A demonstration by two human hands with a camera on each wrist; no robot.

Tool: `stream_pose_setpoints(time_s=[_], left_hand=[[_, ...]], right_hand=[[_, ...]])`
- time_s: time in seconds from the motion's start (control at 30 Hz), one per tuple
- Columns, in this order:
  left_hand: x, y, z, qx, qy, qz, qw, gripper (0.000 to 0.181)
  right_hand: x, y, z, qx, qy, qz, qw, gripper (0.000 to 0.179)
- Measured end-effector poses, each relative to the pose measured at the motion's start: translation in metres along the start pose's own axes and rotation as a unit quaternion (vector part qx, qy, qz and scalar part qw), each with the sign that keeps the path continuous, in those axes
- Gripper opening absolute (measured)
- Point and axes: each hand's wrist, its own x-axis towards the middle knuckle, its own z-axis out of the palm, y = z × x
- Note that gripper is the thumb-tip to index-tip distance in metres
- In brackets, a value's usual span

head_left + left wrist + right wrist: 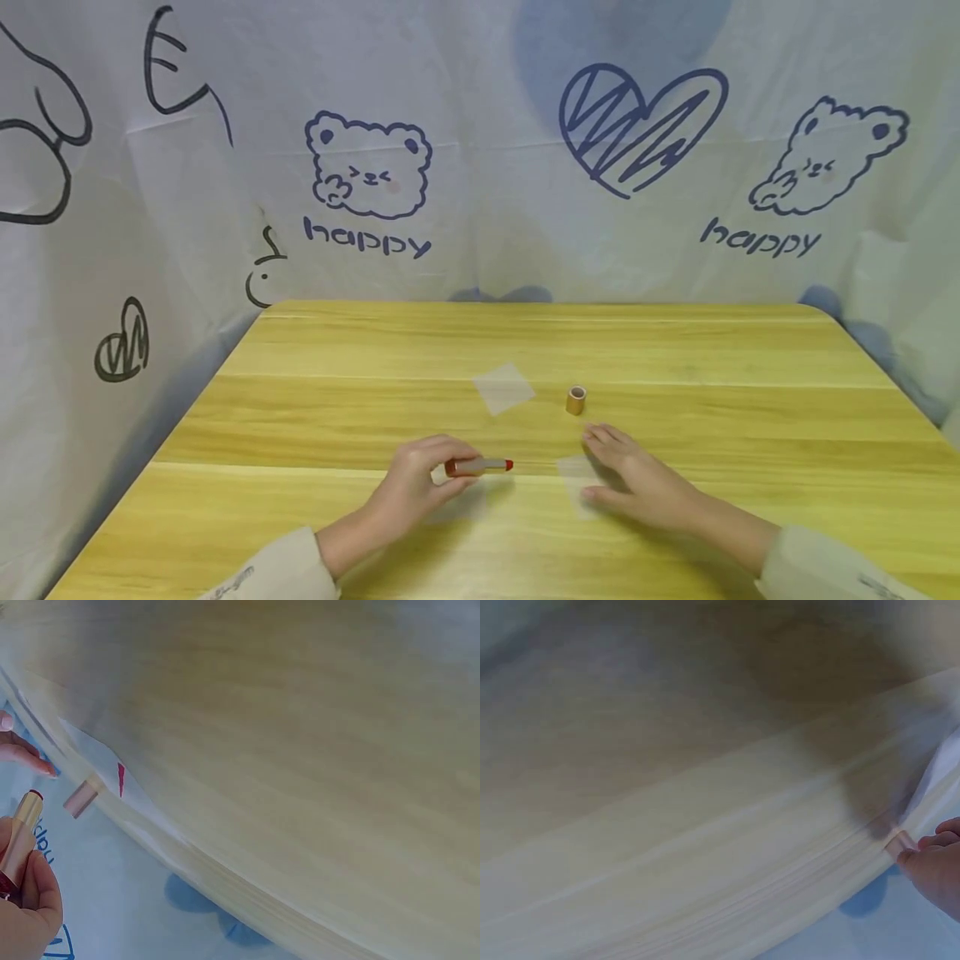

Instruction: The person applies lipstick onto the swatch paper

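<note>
My left hand (423, 479) pinches a lipstick (474, 467) between thumb and fingers, its red tip pointing right. In the left wrist view the lipstick (21, 844) shows a gold collar, with just a little red at its end. The lipstick's gold cap (576, 400) stands upright on the table, its hollow end facing up. Just in front of that cap is my right hand (637, 479), fingers extended and holding nothing. Below its thumb and fingers lies a pale square of paper (573, 479), partly covered.
Another pale paper square (503, 388) lies left of the cap, and a further one (461, 507) shows under my left hand. The left wrist view has a red mark (121, 780) on a paper. Behind the wooden table (375, 350) hangs a white cloth (487, 167) with drawings.
</note>
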Motion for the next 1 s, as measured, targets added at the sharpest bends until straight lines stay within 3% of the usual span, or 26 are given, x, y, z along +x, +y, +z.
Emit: stream_pose_setpoints(time_s=[0.53, 1.0], left_hand=[[0.017, 0.003, 0.023, 0.003, -0.024, 0.014, 0.9996, 0.021], [0.033, 0.008, 0.041, -0.047, -0.061, -0.044, 0.9961, 0.021]], right_hand=[[-0.017, 0.010, 0.000, -0.007, -0.004, 0.017, 0.9998, 0.073], [-0.026, 0.019, 0.001, -0.027, 0.013, 0.020, 0.9994, 0.072]])
